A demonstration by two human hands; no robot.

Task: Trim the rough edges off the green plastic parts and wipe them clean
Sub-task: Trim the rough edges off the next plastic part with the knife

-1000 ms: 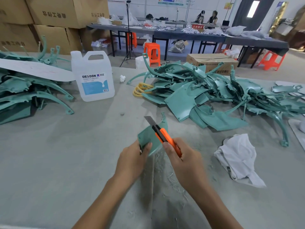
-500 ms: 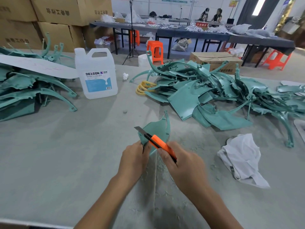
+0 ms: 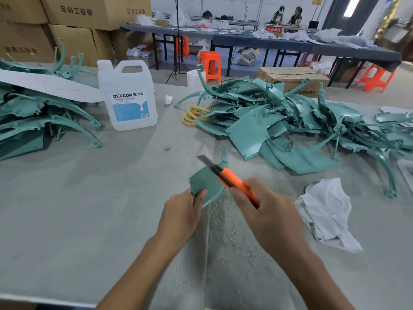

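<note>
Half a second on, the orange snap-blade utility knife (image 3: pixel 234 183) has moved away from your left thumb. It now crosses the upper right edge of the small curved green plastic part (image 3: pixel 204 183), its blade pointing up and left past the rim. Your right hand (image 3: pixel 268 211) stays wrapped around the knife's handle. Your left hand (image 3: pixel 181 213) still pinches the part's lower corner, thumb flat on its face, holding it just above the grey felt-covered table (image 3: pixel 89 198). Pale green shavings (image 3: pixel 230 233) litter the felt beneath your hands, and a crumpled white cloth (image 3: pixel 324 211) lies to your right. Heaps of green mouldings (image 3: pixel 290 121) flank a white DEXCON plastic jug (image 3: pixel 128 97). Behind are stacked cardboard boxes (image 3: pixel 78 10), orange plastic stools (image 3: pixel 210 63) and dark worktables (image 3: pixel 335 49).
</note>
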